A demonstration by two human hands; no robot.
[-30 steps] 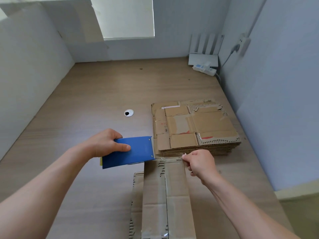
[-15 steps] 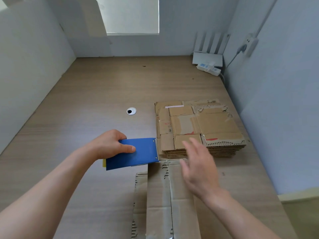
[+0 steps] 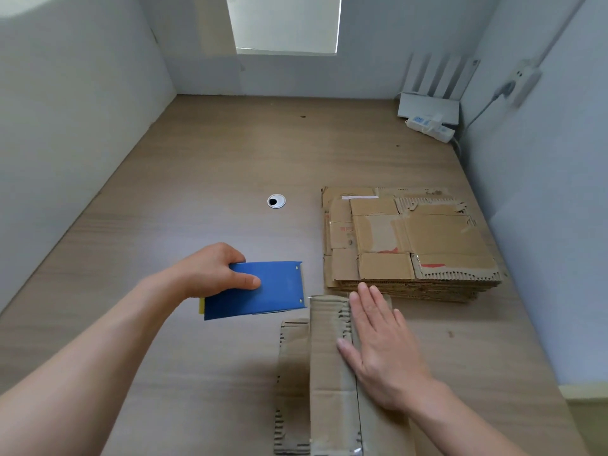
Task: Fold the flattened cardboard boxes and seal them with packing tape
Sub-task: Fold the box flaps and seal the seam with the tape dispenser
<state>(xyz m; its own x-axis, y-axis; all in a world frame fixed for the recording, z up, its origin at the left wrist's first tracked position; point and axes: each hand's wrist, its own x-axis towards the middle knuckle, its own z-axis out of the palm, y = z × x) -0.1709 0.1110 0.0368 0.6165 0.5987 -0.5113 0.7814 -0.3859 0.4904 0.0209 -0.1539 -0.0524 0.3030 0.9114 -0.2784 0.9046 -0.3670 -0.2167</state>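
A folded cardboard box (image 3: 329, 373) stands on the wooden table in front of me, its top flaps closed with clear tape along the seam. My right hand (image 3: 378, 347) lies flat and open on the box top, fingers pointing away from me. My left hand (image 3: 210, 271) grips a blue tape dispenser (image 3: 260, 289) held just left of the box's far edge, its metal end toward the box. A stack of flattened cardboard boxes (image 3: 411, 245) lies just beyond the box, to the right.
A round cable hole (image 3: 276, 201) sits in the table (image 3: 197, 192) behind the dispenser. A white router (image 3: 427, 108) and power strip (image 3: 431, 126) stand in the far right corner. Walls close in on the left, back and right.
My right hand let go of the tape end at the box's far edge, opened, and came down flat on the box top. The dispenser stayed nearly still.
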